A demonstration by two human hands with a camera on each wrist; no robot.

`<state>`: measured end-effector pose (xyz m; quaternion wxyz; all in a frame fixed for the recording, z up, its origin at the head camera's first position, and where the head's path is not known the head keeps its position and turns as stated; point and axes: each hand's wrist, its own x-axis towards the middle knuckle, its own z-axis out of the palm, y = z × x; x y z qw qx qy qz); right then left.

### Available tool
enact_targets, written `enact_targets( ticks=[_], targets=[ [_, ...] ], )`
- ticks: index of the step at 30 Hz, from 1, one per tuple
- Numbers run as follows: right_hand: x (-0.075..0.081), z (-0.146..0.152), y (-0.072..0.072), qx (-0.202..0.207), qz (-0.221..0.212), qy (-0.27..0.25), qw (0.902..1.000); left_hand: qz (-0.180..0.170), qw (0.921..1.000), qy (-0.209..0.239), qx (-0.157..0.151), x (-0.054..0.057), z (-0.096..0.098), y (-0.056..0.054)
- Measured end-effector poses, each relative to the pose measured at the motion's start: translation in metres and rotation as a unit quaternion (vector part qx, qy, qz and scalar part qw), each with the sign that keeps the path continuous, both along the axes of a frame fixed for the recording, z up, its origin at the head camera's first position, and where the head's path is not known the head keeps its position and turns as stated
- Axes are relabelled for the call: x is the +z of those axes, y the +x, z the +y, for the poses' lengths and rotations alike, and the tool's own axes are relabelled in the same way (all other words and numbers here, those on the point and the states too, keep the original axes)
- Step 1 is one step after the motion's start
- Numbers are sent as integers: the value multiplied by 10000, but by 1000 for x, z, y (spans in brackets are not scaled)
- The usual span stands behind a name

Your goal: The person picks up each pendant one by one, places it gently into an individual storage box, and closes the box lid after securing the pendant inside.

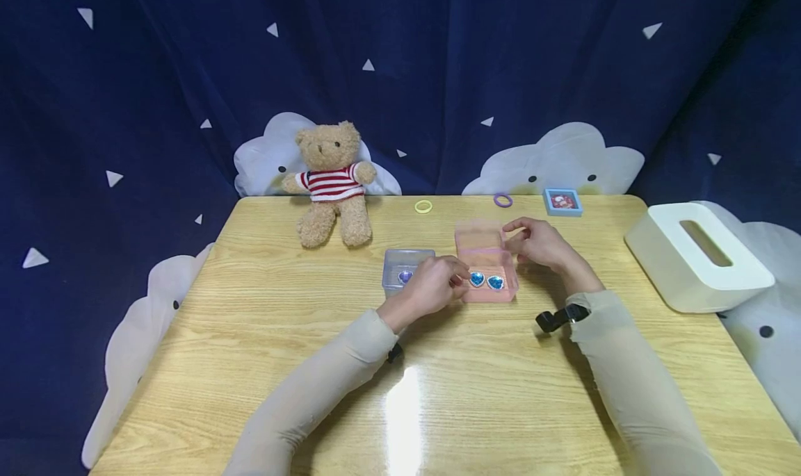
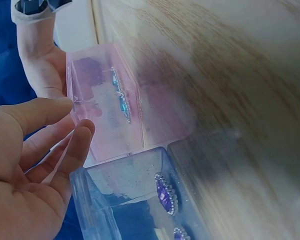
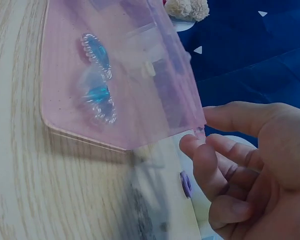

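A clear pink box [image 1: 489, 295] with its hinged lid [image 1: 478, 240] raised holds two blue heart-shaped gems [image 1: 486, 281] with beaded silver rims. My right hand [image 1: 539, 245] is at the box's back right corner, where the thumb and a finger [image 3: 230, 116] pinch the lid's edge. My left hand [image 1: 436, 281] hovers by the left side of the pink box, fingertips [image 2: 82, 131] loosely bent close to its rim with nothing between them. Under that hand stands a clear bluish box [image 1: 393, 259] containing two purple gems [image 2: 166, 195], partly hidden in the head view.
Behind the boxes lie a yellow ring [image 1: 423, 206], a purple ring [image 1: 503, 200] and a small blue framed picture [image 1: 562, 203]. A teddy bear [image 1: 332, 184] sits at the back left. A white tissue box [image 1: 694, 253] stands at the table's right edge.
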<state>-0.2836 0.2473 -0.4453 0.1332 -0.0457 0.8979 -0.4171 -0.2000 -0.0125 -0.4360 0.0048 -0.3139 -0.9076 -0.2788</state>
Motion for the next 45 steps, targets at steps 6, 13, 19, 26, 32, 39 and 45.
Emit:
enact_targets(
  ticks=[6,13,19,26,32,39,45],
  targets=[
    [2,0,0,-50,100,-193,9998,-18,9999,96,-38,-1,-1,0],
    [4,-1,2,-63,121,-166,9998,131,9996,238,-116,-3,-2,1],
    [7,0,3,9,145,-197,9997,252,9993,201,-163,-5,-4,0],
    [7,1,3,32,151,-428,9990,290,9994,140,-161,-7,-5,-2],
    [4,6,2,60,137,-639,9978,263,9996,82,-39,-6,-2,0],
    [5,11,3,89,133,-739,9971,181,9998,34,91,-6,2,1],
    [8,16,4,179,-34,-963,9952,141,9998,55,135,-6,6,0]
  ],
)
